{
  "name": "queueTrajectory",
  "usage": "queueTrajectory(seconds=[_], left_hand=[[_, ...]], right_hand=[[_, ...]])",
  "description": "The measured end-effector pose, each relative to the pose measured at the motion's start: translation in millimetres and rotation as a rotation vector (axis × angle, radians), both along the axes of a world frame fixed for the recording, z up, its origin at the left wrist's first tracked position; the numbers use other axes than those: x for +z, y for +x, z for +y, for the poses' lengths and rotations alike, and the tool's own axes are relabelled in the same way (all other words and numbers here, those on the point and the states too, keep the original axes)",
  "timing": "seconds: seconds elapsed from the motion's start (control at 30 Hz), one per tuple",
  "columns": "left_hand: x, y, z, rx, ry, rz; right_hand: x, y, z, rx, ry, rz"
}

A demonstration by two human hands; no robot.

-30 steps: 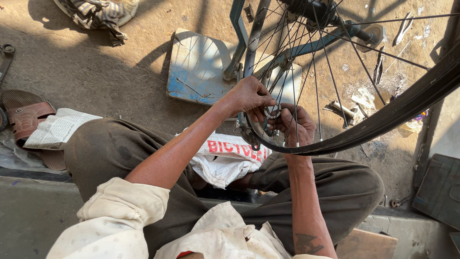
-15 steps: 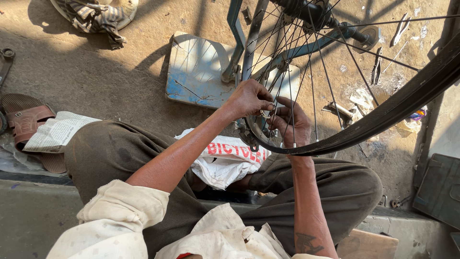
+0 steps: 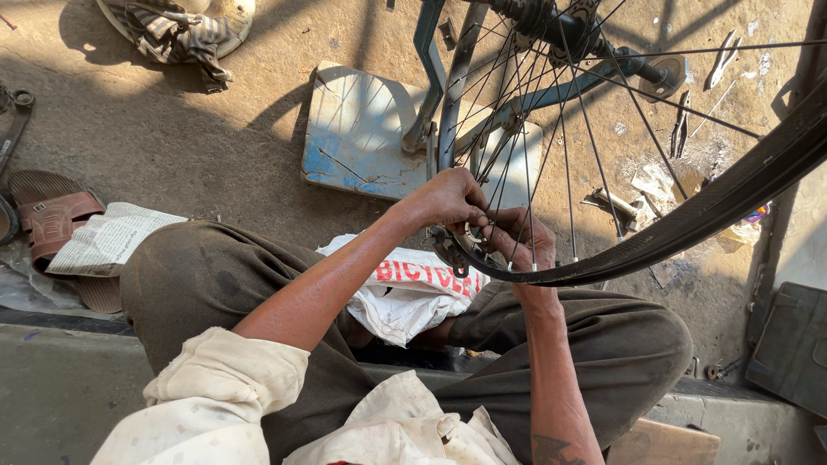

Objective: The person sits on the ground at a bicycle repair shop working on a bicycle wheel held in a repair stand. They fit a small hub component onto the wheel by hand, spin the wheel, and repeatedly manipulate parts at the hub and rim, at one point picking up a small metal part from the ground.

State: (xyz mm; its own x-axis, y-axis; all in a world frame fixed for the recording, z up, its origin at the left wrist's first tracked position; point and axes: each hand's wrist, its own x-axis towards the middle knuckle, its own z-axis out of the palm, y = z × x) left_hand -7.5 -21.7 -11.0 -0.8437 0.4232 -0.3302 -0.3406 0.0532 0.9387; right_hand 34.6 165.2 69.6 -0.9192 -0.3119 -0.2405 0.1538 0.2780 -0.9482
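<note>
Both hands are seen closed in at the bicycle wheel [image 3: 689, 215], low on its rim. The left hand [image 3: 448, 198] is curled over a small metal tool [image 3: 472, 231], fingers pinched narrow on it; the right hand [image 3: 521, 241] is cupped behind the spokes [image 3: 564, 172], touching the rim, though what it grips cannot be told. Small, even turns are called for here, the rim kept steady. A white printed bag [image 3: 405, 288] is draped across the lap just below.

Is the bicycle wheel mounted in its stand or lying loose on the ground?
Mounted. The wheel stands upright off the ground, its hub held in the blue stand, while the left hand and right hand work at the rim.
</note>
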Motion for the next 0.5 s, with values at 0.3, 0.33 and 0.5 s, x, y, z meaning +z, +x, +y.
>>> queueTrajectory(seconds=[0.3, 0.33, 0.5], left_hand=[[8.7, -2.0, -10.0, -0.148, -0.012, 0.020], [8.7, -2.2, -10.1, -0.156, 0.013, -0.010], [8.6, -2.4, -7.4, -0.169, -0.035, 0.048]], right_hand=[[2.3, -1.4, -2.8, 0.001, 0.065, -0.036], [3.5, -1.7, -1.4, 0.015, -0.001, -0.050], [5.0, 3.3, 4.7, 0.027, -0.042, -0.039]])
